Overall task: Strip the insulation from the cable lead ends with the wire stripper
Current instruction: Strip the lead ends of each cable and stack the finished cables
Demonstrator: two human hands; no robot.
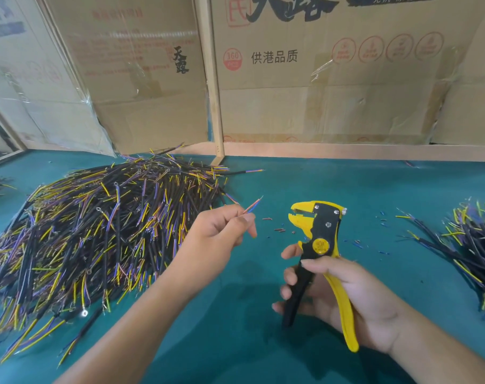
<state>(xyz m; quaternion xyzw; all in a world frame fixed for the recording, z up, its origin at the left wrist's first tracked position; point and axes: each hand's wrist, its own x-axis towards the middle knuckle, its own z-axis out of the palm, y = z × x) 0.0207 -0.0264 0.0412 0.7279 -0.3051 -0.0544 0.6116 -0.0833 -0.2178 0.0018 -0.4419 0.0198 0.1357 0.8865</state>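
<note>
while the right hand (344,295) sits nearest at about 5 o'clock, its fingers are curled round the handles of the wire stripper (317,245), black handle under the fingertips and the yellow one across the palm. the handles look spread, not squeezed, and the yellow head points up toward 12 with its mouth facing left, nothing in it yet.

a bit further out, around 9 o'clock of the tool, the left hand (221,234) pinches a cable (253,207) between thumb and fingers, other fingers loosely curled. the thin coloured lead ends stick out toward 1 o'clock, near the tool's mouth but clearly apart from it.

little insulation scraps (280,230) are scattered on the green table (235,328) between and beyond the hands. at 9 to 10 o'clock is a big pile of cables (97,231), a smaller bundle (468,250) at 3 o'clock, cardboard boxes (319,79) at the far back.

what could go wrong imo: the leads are thin and splayed, so one could miss the notch and stay unstripped. push them in too deep and you'd strip too much, and a loose pinch lets the cable slide when the tool pulls.
</note>
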